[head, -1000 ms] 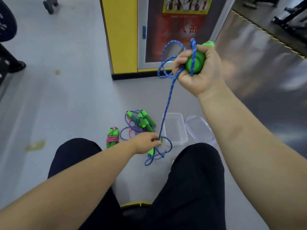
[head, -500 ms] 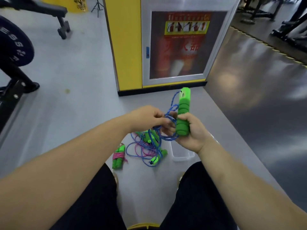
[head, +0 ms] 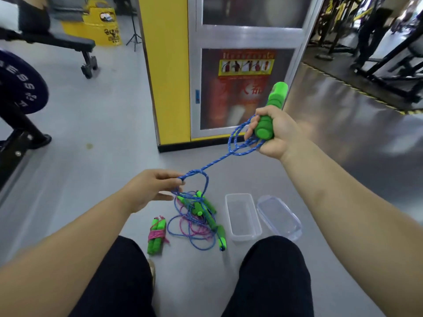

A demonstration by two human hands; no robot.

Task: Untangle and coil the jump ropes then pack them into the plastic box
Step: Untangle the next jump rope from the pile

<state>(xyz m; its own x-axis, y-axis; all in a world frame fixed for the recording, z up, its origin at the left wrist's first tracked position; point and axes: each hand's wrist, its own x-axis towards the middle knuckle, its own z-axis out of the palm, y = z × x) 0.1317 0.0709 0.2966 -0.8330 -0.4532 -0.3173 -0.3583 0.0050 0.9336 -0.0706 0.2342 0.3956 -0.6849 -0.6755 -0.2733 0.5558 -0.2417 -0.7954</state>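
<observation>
Right now your right hand [head: 272, 133] curls tight around a green handle [head: 273, 106], with loops of blue rope [head: 206, 167] gathered against it. That rope runs down to your left hand [head: 148, 191], which pinches it at the fingertips above the tangle [head: 194, 220] on the floor. A coiled pink rope [head: 156, 235] lies left of the tangle, and the plastic box [head: 242, 235] right of it, beside its lid [head: 278, 217].
</observation>
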